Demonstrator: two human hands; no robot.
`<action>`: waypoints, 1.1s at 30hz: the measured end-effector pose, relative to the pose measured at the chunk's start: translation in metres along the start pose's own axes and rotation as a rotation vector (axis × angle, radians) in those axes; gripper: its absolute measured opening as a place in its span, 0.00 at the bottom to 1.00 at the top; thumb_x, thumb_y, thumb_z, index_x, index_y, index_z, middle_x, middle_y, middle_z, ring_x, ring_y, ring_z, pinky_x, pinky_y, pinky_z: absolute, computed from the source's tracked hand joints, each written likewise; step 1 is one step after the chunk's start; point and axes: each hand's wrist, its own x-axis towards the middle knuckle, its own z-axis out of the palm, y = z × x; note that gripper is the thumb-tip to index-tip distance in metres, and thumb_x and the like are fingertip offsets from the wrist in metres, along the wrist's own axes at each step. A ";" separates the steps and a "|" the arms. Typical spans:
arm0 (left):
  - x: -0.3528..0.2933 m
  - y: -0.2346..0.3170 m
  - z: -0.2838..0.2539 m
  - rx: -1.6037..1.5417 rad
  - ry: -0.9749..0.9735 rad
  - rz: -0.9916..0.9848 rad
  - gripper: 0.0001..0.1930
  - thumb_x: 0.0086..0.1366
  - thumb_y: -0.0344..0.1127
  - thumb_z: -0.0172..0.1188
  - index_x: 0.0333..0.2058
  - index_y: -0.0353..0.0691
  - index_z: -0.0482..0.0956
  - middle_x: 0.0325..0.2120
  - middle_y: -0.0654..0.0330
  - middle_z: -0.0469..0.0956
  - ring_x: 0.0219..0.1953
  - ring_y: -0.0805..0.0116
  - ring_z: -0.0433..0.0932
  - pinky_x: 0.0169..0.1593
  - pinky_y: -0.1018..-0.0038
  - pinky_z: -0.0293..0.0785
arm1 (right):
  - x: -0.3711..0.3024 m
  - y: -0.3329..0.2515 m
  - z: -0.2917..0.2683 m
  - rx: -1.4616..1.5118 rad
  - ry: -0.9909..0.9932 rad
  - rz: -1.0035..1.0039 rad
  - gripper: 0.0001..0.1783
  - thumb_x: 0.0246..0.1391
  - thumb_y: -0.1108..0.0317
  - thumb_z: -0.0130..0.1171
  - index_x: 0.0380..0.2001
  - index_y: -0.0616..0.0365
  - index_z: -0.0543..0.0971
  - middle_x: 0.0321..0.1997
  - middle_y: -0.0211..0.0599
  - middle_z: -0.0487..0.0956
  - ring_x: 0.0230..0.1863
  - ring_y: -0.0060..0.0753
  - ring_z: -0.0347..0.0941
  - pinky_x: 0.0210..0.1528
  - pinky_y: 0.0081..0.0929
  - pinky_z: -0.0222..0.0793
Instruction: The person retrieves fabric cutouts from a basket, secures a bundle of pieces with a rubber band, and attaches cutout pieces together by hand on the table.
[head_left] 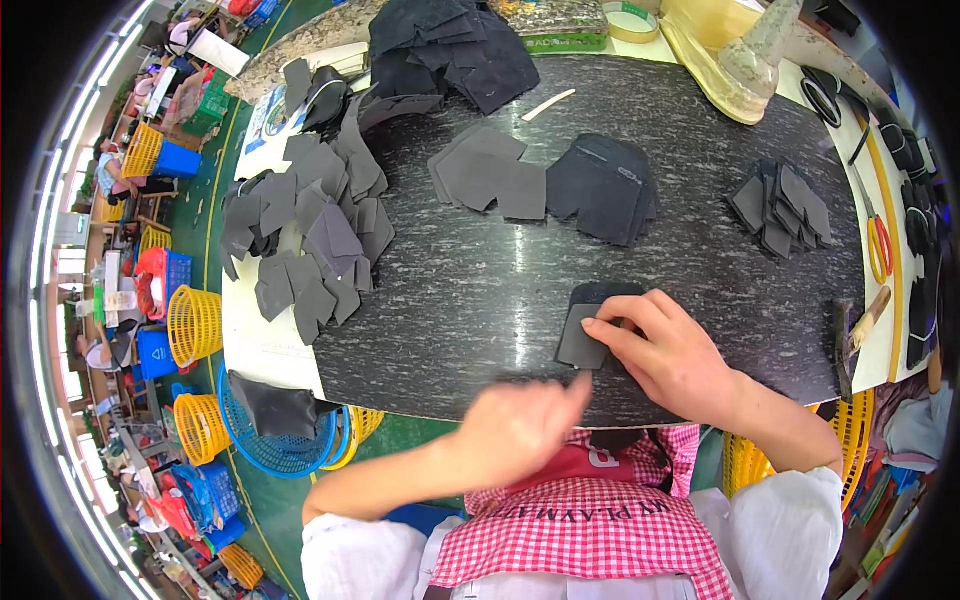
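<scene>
Near the front of the table, a small grey sheet piece [578,345] lies on a black cut piece [598,293]. My right hand [668,350] holds them there, its fingertips pressed together on the grey piece's upper right; its curled fingers hide part of both. Just below the grey piece's lower edge is my left hand [525,425], smeared by motion, with one finger pointing toward that edge. Farther back lie a stack of black cut pieces [605,185] and, left of it, a pile of grey pieces [485,170].
Heaped grey pieces [320,225] cover the table's left side; black sheets [450,50] lie at the back. A small grey pile [780,208], scissors [880,245] and a brush [868,320] are on the right. A yellowish shoe last [725,70] stands back right.
</scene>
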 end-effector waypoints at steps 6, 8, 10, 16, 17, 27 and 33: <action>-0.007 -0.004 -0.018 -0.046 0.278 0.124 0.15 0.48 0.30 0.64 0.37 0.36 0.80 0.33 0.58 0.78 0.26 0.69 0.77 0.23 0.77 0.73 | 0.002 -0.002 0.000 -0.066 -0.027 -0.023 0.22 0.40 0.74 0.62 0.44 0.57 0.77 0.43 0.34 0.71 0.37 0.37 0.69 0.38 0.30 0.70; 0.013 -0.011 -0.018 0.232 0.245 0.161 0.16 0.46 0.29 0.65 0.37 0.36 0.79 0.34 0.59 0.78 0.30 0.68 0.78 0.25 0.76 0.74 | 0.005 -0.003 -0.002 -0.114 -0.011 -0.026 0.21 0.41 0.74 0.62 0.44 0.57 0.77 0.43 0.33 0.71 0.37 0.37 0.69 0.37 0.30 0.70; 0.021 -0.022 -0.017 0.213 0.217 0.226 0.16 0.45 0.29 0.65 0.37 0.36 0.79 0.34 0.59 0.78 0.32 0.68 0.78 0.26 0.76 0.74 | 0.008 -0.002 -0.004 -0.009 -0.018 -0.011 0.21 0.42 0.72 0.63 0.45 0.57 0.77 0.43 0.33 0.71 0.38 0.36 0.70 0.38 0.29 0.69; 0.030 -0.051 -0.007 -0.146 0.235 0.220 0.13 0.48 0.29 0.67 0.35 0.39 0.79 0.33 0.63 0.78 0.32 0.65 0.78 0.28 0.74 0.76 | 0.008 0.001 0.003 0.147 0.054 0.054 0.14 0.41 0.70 0.67 0.35 0.55 0.80 0.39 0.32 0.73 0.36 0.33 0.72 0.35 0.29 0.70; 0.032 -0.052 -0.007 -0.169 0.255 0.219 0.13 0.48 0.29 0.67 0.35 0.39 0.78 0.32 0.62 0.78 0.31 0.65 0.78 0.27 0.74 0.76 | 0.009 0.001 0.002 0.192 0.071 0.089 0.09 0.40 0.71 0.68 0.29 0.55 0.81 0.37 0.31 0.74 0.34 0.31 0.72 0.34 0.29 0.70; 0.032 -0.045 -0.002 0.129 0.394 0.429 0.13 0.46 0.30 0.65 0.34 0.38 0.79 0.29 0.62 0.75 0.25 0.71 0.75 0.23 0.78 0.70 | 0.010 0.002 0.001 0.264 0.061 0.156 0.08 0.42 0.72 0.66 0.29 0.56 0.81 0.37 0.30 0.74 0.36 0.30 0.74 0.35 0.27 0.71; 0.028 -0.042 -0.004 0.270 0.332 0.336 0.13 0.47 0.33 0.64 0.34 0.40 0.79 0.27 0.64 0.72 0.23 0.73 0.71 0.21 0.78 0.64 | 0.012 0.003 0.003 0.255 0.074 0.165 0.06 0.43 0.72 0.65 0.28 0.57 0.80 0.36 0.30 0.75 0.35 0.31 0.74 0.35 0.27 0.71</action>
